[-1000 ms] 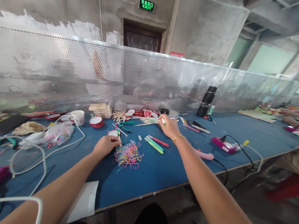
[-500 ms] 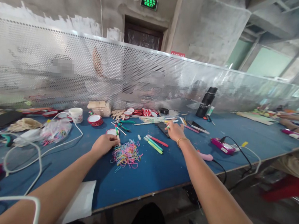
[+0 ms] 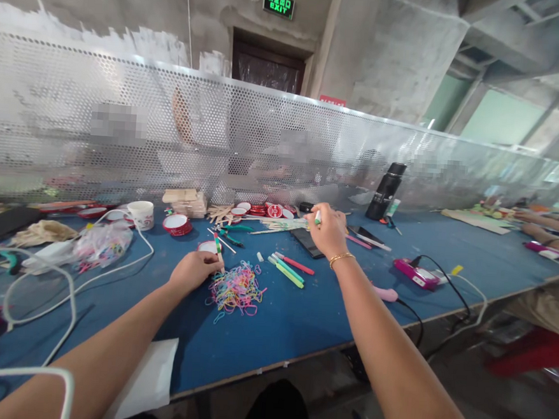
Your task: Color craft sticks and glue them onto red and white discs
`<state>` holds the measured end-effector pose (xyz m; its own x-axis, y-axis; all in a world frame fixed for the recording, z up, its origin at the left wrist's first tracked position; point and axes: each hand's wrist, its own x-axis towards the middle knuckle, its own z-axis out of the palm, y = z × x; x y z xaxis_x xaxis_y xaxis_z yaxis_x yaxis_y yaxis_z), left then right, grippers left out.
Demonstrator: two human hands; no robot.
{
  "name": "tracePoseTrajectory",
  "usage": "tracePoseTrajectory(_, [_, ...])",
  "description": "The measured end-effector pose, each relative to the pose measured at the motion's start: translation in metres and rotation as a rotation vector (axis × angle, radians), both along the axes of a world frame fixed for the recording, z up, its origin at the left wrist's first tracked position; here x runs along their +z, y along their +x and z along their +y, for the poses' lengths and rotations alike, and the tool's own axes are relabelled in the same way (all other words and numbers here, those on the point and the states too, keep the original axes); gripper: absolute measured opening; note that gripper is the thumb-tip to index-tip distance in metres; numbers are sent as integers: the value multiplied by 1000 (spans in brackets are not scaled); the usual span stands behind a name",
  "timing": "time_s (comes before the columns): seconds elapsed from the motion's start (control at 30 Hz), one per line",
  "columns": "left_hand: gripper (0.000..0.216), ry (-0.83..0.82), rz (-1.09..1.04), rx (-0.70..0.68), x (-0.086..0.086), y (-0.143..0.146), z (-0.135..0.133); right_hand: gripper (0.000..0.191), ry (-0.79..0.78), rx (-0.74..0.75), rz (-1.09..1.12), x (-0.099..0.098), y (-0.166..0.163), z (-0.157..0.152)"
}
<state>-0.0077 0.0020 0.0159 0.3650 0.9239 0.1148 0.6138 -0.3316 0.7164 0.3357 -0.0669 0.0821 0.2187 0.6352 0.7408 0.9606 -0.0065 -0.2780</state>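
Note:
My right hand [image 3: 328,231] is raised a little above the blue table [image 3: 300,319], fingers closed on a green-and-white marker [image 3: 317,218]. A gold bracelet [image 3: 341,258] circles that wrist. A dark phone [image 3: 306,241] lies just under the hand. My left hand [image 3: 193,270] rests on the table, closed round a small wooden stick [image 3: 219,251] with a coloured tip. Right beside it lies a pile of coloured rubber bands [image 3: 236,289]. Between the hands lie loose markers [image 3: 289,269], pink and green.
Red-and-white tins [image 3: 267,210], wooden sticks [image 3: 222,213], green pliers [image 3: 232,232], a white cup [image 3: 142,213] and white cable [image 3: 64,277] crowd the back and left. A black flask [image 3: 385,190] and pink glue gun [image 3: 416,273] stand right. A perforated metal screen [image 3: 217,141] borders the table. Another person's arms [image 3: 550,228] work far right.
My right hand drew back from the stick pile toward me, then lifted with the marker still in it. The left hand stayed by the rubber bands.

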Motion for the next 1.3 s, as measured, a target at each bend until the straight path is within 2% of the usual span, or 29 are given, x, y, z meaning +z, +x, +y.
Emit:
tracePoseTrajectory(0.07, [31,-1,-7,-3,0,0,0,26,104,137,83,8,-26,-5])
tracePoseTrajectory(0.13, [31,-2,-17,-5,-1,0,1,32,143,363,253,9,-57,-7])
tracePoseTrajectory(0.23, [31,8,-22,-2,-2,0,0,43,88,656,553,-1,-104,-2])
tracePoseTrajectory(0.3, [32,13,-15,1,-2,0,0,39,28,727,689,-13,-129,4])
tracePoseTrajectory(0.43, [32,2,1,8,-2,0,-2,18,-46,716,893,-40,-158,13])
tracePoseTrajectory(0.5, [31,-3,9,18,-1,1,-2,12,-78,740,856,-52,-162,14])
tracePoseTrajectory(0.6, [29,-2,28,42,0,1,-1,12,-119,749,755,-62,-164,12])
tracePoseTrajectory(0.87, [29,-17,22,30,-2,1,3,13,-72,637,497,-57,-172,10])
tracePoseTrajectory(1.1, [37,-4,6,10,-4,-1,7,13,-54,647,489,-57,-168,13])
tracePoseTrajectory(1.3, [34,-33,-43,8,-1,0,3,13,-36,658,481,-58,-168,15])
